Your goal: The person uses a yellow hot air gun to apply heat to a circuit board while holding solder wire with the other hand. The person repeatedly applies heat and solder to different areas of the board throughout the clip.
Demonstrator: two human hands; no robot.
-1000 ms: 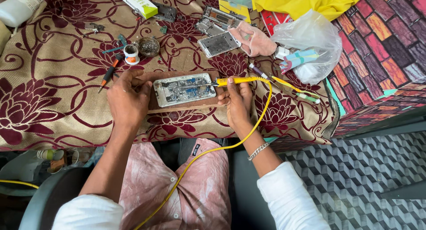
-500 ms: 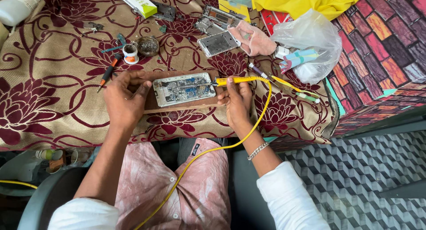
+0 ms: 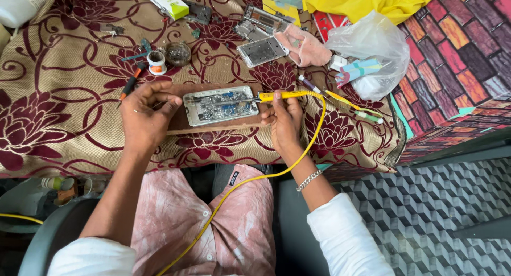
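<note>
Opened phone (image 3: 220,105), metallic innards, yellow soldering iron (image 3: 285,95), right hand (image 3: 285,119) grip

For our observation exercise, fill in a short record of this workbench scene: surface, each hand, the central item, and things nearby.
surface: table under a maroon floral cloth
central item: opened phone, insides showing, lying on a wooden board
right hand: grip on a yellow soldering iron, tip over the phone
left hand: at the board's left end, fingers curled, beside the phone
cord: yellow, runs from the iron down across the lap
nearby: small pot, phone frame, plastic bag
</note>
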